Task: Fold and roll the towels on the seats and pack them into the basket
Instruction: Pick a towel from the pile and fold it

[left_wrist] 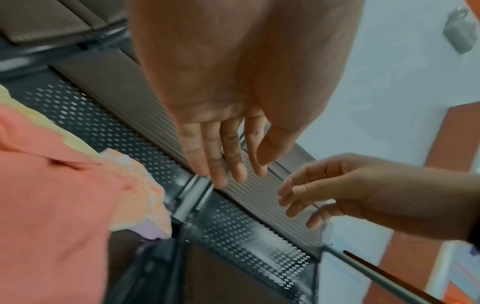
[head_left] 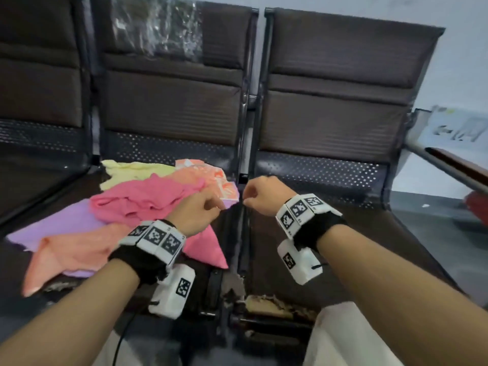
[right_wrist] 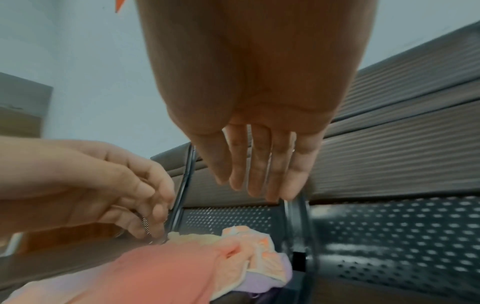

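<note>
Several loose towels lie heaped on the middle seat: a pink towel (head_left: 142, 199) on top, a yellow towel (head_left: 132, 171) and an orange patterned towel (head_left: 208, 178) behind it, a purple towel (head_left: 58, 225) underneath, and a peach towel (head_left: 71, 254) at the front. My left hand (head_left: 203, 210) hovers over the heap's right edge with relaxed, empty fingers (left_wrist: 226, 160). My right hand (head_left: 261, 194) hangs above the gap between the seats, fingers (right_wrist: 259, 164) loosely straight and holding nothing. No basket is in view.
The right seat (head_left: 343, 220) is bare dark padding with a perforated metal strip behind it. Clear plastic wrap (head_left: 158, 30) hangs on the middle backrest. A table edge (head_left: 459, 159) juts in at the right. Torn padding (head_left: 277, 305) shows at the seats' front edge.
</note>
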`<state>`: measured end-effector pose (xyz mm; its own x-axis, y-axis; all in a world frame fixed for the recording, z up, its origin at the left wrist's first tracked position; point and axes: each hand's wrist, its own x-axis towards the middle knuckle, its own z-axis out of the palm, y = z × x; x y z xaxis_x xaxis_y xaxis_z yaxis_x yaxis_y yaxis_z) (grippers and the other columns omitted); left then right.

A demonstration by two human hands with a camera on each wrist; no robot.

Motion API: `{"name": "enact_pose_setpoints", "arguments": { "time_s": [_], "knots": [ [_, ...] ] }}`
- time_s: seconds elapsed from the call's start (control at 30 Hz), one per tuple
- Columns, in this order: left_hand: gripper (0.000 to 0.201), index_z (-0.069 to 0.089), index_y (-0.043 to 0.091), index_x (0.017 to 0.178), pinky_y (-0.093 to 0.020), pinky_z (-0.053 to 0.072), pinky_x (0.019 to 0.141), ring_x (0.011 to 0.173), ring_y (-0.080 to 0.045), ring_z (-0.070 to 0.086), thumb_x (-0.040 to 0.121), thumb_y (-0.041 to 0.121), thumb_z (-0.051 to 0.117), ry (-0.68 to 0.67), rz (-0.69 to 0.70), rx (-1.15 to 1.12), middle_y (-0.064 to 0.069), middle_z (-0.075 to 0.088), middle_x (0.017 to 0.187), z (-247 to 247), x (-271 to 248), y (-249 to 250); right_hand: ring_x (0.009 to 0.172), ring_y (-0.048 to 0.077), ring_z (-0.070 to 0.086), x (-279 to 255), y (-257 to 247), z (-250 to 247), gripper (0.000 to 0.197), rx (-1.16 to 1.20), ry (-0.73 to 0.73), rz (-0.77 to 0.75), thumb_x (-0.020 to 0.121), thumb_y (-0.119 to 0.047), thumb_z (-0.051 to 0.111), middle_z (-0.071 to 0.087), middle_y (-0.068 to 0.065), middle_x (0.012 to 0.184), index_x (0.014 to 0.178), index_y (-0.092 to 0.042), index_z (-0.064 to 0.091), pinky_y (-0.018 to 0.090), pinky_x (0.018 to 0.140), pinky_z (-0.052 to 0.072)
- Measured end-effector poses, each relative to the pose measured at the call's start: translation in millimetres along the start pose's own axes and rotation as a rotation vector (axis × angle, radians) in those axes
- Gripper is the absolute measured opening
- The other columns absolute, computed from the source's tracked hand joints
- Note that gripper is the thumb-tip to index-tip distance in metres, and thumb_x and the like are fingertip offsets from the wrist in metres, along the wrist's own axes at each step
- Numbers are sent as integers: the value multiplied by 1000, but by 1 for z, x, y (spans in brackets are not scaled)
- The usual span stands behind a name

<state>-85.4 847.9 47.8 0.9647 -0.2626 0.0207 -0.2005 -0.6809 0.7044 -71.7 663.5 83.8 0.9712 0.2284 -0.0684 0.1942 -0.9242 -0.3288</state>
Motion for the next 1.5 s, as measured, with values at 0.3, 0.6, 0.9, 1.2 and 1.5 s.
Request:
{"name": "enact_pose_setpoints", "arguments": {
  "time_s": [0.3, 0.6, 0.9, 1.2, 1.5],
  "knots": [
    [18, 59, 19, 106, -28, 43, 74, 85, -15, 56, 88, 19, 54, -48, -203, 284, 2, 57, 96, -40, 7, -100, 103, 24, 59, 72, -46, 133, 59, 81, -297, 32, 78, -40, 74, 59, 6, 115, 125, -15, 49, 35, 89, 50],
    [39, 48, 13, 128, -32, 45, 92, 109, -20, 54, 90, 21, 54, -199, -275, 402, -7, 54, 127, -33, 10, -110, 86, 17, 61, 70, -44, 139, 13, 176, -118, -52, 82, -18, 68, 63, -2, 86, 95, -15, 70, 16, 69, 41],
    [16, 61, 33, 95, -12, 43, 66, 77, 4, 60, 95, 22, 50, -48, 299, 205, 23, 63, 80, -9, 1, -33, 68, 8, 55, -13, 0, 35, 11, 595, 178, -350, 87, -20, 65, 60, -11, 70, 77, -21, 62, 28, 69, 44],
    [30, 43, 30, 69, -24, 32, 60, 64, -4, 47, 83, 49, 63, -103, 273, 360, 12, 51, 71, 23, 11, 33, 61, -7, 53, -61, 93, -13, 18, 1152, 928, -48, 89, -23, 50, 60, -18, 65, 75, -25, 60, 10, 60, 43],
    [27, 56, 10, 81, -25, 37, 62, 66, -10, 48, 84, 35, 67, -14, 388, 61, 1, 57, 74, 47, 16, 84, 81, 5, 62, -48, 88, 12, 13, 1058, 745, 62, 91, -29, 60, 67, -4, 89, 87, -17, 64, 19, 75, 48]
  ]
}}
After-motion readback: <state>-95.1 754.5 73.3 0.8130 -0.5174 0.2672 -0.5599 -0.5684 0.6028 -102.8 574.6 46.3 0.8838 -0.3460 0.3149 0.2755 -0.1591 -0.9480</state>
